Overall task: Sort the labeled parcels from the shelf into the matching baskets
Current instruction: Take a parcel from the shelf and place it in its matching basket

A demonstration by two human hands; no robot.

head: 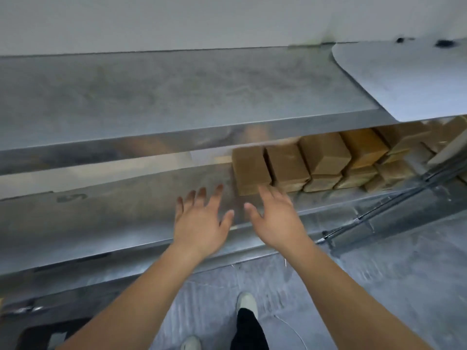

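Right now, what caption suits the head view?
Both open hands reach toward brown parcels on a metal shelf.

Grey floor and a white sheet.
Below your grip you see shoes (246, 301) on grey floor (391, 286); up right, a white sheet (404, 79).

no text you can read anywhere, boxes (288, 162) on the shelf (151, 97) show you plain brown faces, any labels blurred or turned away, white sheet (409, 79) up top blank
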